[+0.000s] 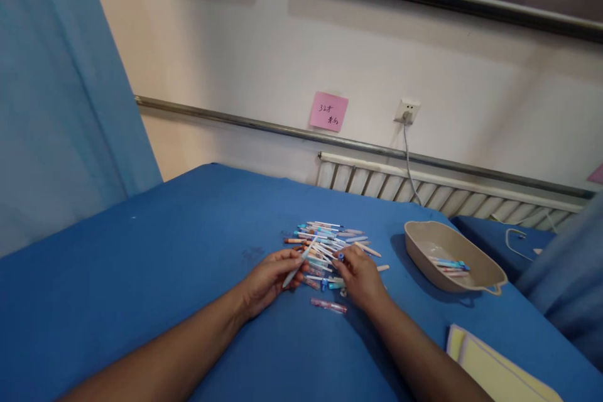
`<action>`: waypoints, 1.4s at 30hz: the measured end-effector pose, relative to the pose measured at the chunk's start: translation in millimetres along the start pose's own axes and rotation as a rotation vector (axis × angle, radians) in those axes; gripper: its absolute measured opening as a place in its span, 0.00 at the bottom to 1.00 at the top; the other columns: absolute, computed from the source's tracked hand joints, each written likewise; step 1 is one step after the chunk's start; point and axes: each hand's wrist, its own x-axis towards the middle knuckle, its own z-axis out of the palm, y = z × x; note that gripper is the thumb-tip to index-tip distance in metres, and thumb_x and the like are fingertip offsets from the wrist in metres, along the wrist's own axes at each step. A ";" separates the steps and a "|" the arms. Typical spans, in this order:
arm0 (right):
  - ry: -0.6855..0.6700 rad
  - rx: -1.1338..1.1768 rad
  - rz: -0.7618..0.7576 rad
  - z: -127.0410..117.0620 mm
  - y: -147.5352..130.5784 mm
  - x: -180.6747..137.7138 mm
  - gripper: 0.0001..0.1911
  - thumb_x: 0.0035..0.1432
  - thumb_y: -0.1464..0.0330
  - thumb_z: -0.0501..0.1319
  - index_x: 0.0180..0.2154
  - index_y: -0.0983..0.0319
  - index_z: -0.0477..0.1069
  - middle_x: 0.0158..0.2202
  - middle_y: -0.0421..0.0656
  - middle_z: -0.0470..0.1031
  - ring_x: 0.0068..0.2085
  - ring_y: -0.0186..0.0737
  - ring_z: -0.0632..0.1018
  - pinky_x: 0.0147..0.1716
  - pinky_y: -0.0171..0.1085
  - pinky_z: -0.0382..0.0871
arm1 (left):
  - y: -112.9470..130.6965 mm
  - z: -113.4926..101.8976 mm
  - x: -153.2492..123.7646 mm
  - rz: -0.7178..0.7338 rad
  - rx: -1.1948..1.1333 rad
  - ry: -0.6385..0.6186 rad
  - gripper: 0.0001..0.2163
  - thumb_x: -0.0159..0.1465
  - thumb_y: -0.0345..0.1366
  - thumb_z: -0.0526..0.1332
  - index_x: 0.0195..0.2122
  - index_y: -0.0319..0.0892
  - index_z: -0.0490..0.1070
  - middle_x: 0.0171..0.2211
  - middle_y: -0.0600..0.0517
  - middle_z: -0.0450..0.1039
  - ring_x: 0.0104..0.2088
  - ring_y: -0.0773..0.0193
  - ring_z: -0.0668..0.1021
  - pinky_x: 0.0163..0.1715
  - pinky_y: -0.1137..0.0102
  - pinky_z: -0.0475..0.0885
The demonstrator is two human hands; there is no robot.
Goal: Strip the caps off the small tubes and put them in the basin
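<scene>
My left hand (271, 276) is closed around a pale blue pen (293, 275), which slants up to the right with its narrow white end over the pile. My right hand (362, 273) is at the right side of the pile, fingers pinched on a small blue pen part (340, 257). Between and beyond both hands lies a loose heap of pens and white refills (323, 252), with brown, turquoise and pink parts among them. A clear tube with pink pattern (328, 306) lies apart, nearer to me. My fingers hide some of the heap.
A beige basin (414, 232) with several pens (450, 266) inside stands to the right on the blue sheet (188, 232). Yellow folded paper or card (494, 367) lies at the near right. A radiator (367, 177) and a plugged cable (407, 154) are behind; curtains (70, 88) hang at both sides.
</scene>
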 end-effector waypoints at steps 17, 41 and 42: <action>-0.098 1.223 0.387 -14.0 -2.1 -32.6 0.14 0.48 0.60 0.68 0.30 0.63 0.69 0.22 0.36 0.69 0.20 0.28 0.67 0.21 0.29 0.60 | -20.7 25.2 -6.0 -0.032 0.498 -0.111 0.12 0.53 0.43 0.65 0.30 0.39 0.71 0.21 0.56 0.71 0.18 0.73 0.67 0.19 0.77 0.62; -0.168 0.487 0.166 -9.0 -11.5 -48.9 0.08 0.52 0.63 0.63 0.32 0.62 0.71 0.23 0.38 0.74 0.25 0.35 0.74 0.26 0.32 0.66 | -14.9 32.7 -18.3 0.047 0.578 -0.068 0.16 0.60 0.48 0.57 0.33 0.39 0.71 0.23 0.54 0.72 0.16 0.71 0.68 0.16 0.77 0.60; -0.168 0.472 0.155 -8.8 -10.7 -49.0 0.07 0.52 0.64 0.63 0.32 0.61 0.71 0.23 0.38 0.74 0.25 0.35 0.74 0.26 0.32 0.66 | -15.4 31.8 -17.3 0.018 0.582 -0.062 0.17 0.60 0.49 0.56 0.29 0.39 0.70 0.21 0.54 0.71 0.15 0.72 0.66 0.15 0.77 0.59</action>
